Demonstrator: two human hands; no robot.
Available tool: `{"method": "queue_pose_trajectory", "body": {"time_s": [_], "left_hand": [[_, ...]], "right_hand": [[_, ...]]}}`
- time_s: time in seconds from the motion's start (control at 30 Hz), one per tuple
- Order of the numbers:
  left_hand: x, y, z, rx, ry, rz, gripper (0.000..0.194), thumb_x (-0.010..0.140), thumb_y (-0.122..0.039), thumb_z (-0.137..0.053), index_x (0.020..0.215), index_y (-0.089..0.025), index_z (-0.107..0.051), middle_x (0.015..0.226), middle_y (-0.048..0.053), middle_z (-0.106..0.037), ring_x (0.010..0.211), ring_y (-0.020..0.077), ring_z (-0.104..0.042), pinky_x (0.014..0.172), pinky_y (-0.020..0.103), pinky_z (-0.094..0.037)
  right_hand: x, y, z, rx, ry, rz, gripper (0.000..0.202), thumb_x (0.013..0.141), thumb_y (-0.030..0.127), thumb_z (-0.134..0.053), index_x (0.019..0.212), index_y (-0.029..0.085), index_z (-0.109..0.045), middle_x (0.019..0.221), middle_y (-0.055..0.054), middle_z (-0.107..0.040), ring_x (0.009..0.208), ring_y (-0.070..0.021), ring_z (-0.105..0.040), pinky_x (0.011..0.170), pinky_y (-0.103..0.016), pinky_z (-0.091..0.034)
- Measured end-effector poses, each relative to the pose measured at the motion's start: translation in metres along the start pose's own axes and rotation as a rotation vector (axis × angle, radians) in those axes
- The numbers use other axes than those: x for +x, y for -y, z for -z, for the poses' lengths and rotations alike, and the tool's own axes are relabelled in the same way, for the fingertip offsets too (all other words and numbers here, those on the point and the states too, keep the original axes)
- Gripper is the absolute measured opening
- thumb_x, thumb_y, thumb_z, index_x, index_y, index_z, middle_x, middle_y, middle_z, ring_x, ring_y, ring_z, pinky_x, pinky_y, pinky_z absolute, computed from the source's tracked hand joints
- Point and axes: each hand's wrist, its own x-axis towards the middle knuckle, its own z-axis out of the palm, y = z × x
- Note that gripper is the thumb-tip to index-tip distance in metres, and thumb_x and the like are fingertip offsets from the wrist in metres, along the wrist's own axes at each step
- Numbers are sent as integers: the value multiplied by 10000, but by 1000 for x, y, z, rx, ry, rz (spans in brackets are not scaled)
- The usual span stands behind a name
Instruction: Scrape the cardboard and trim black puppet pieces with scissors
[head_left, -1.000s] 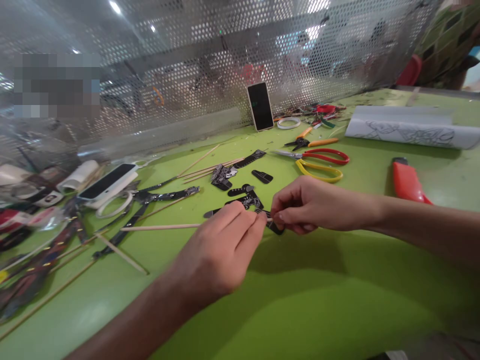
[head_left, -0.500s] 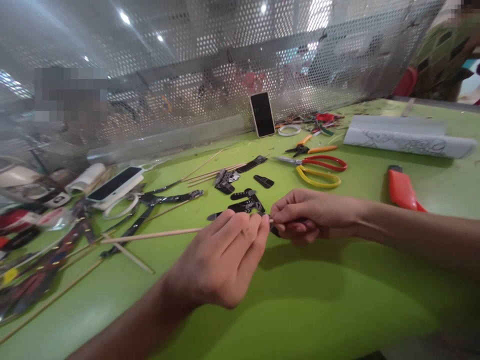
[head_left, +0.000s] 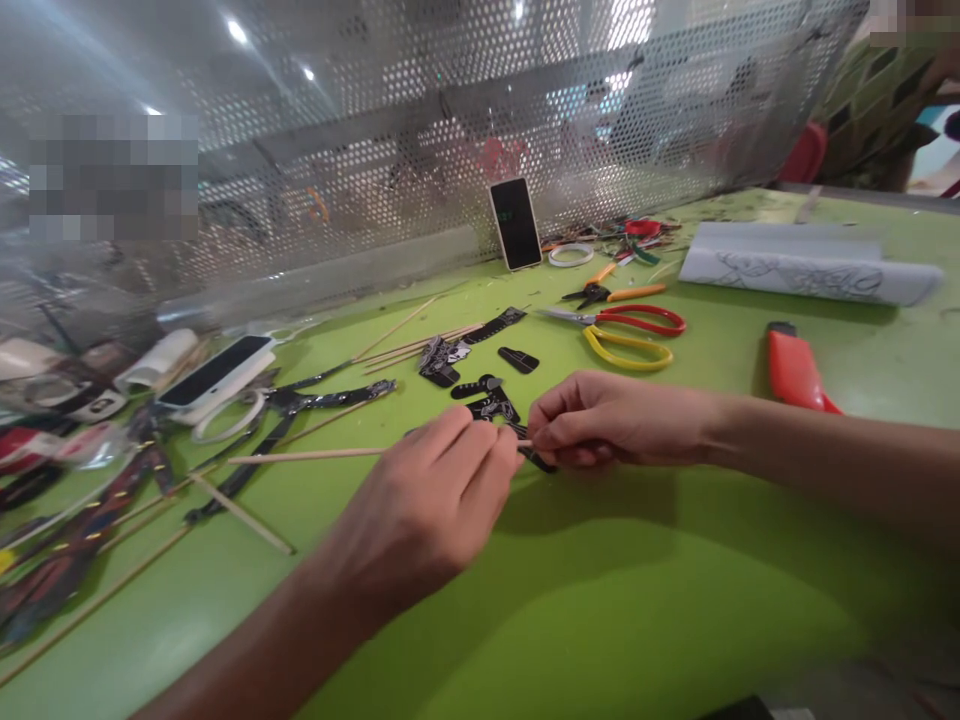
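Note:
A thin wooden stick runs leftward out of my left hand, whose fingers are closed around it. My right hand pinches the stick's other end, close beside the left fingertips. Just behind both hands lie black cut-out pieces with white line patterns, partly covered by my fingers. A small black rounded piece rests above them, and a patterned black piece lies further left beside several thin sticks.
Scissors with red and yellow handles, orange-handled pliers and a red cutter lie to the right. Rolled paper is behind them. A phone stands against the mesh screen. Black strips and tape lie left.
The view has shifted slightly. The stick's left end has moved right, along with a small shift of my hands. Both hands keep their hold.

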Motion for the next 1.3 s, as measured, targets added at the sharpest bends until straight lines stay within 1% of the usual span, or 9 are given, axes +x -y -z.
{"method": "queue_pose_trajectory", "body": {"time_s": [0.13,0.3,0.43,0.57,0.7,0.77,0.97,1.13,1.3], "left_hand": [[-3,-2,-6,-62,31,78,130,882,-61,-531,975,-20,-613,776,109,-636,727,203,-546,628,372,-487],[-6,1,-10,-236,-76,134,178,873,-35,-549,1042,-63,-596,819,86,-637,752,176,-541,646,339,-484],[-7,4,-6,-153,-130,30,267,835,-18,-602,1101,-4,-584,845,123,-659,784,214,-578,630,357,-494],[-8,5,2,-62,-114,-78,270,817,-16,-632,1070,72,-599,880,186,-684,825,271,-620,637,389,-516],[-7,4,6,9,-144,-125,237,846,-45,-614,1059,60,-616,919,183,-697,841,269,-631,646,380,-530],[-5,4,6,-3,-164,-76,191,857,-47,-602,1034,19,-632,906,144,-704,830,235,-632,648,348,-535],[-1,3,-1,-107,-59,-1,134,900,-58,-526,1003,-40,-610,820,83,-676,719,166,-603,598,305,-529],[-2,-2,-9,-116,-11,100,150,886,-54,-520,1006,-11,-600,804,105,-630,760,189,-566,655,345,-532],[-1,-1,-7,-135,34,107,175,896,-39,-489,1009,-3,-618,804,120,-645,756,206,-577,652,361,-528]], "right_hand": [[-2,3,-1,-90,-37,17,139,810,165,-591,684,106,-591,489,63,-455,434,-31,-343,417,-168,-241],[-1,1,-4,-3,-52,36,179,801,213,-628,667,103,-583,483,61,-450,433,-32,-334,406,-175,-214],[-1,-2,-9,141,-39,0,211,799,234,-654,658,118,-549,494,73,-420,426,-22,-290,390,-164,-174],[0,-6,-11,264,8,-32,244,781,230,-686,653,131,-504,510,88,-373,452,-21,-249,391,-143,-169],[1,-8,-10,309,57,-42,264,791,230,-688,655,134,-483,517,92,-352,464,-22,-245,401,-131,-203],[2,-8,-8,293,69,-52,271,797,245,-689,656,133,-486,510,95,-346,461,-23,-246,405,-130,-214],[2,-6,-1,200,91,-57,258,834,280,-661,684,118,-527,504,86,-380,440,-24,-265,398,-143,-205],[1,-5,2,94,68,-33,261,851,302,-641,695,114,-549,500,70,-429,422,-28,-307,395,-157,-240],[3,-7,1,40,2,-11,246,841,270,-641,674,110,-559,499,68,-422,430,-29,-313,401,-161,-230]]}}
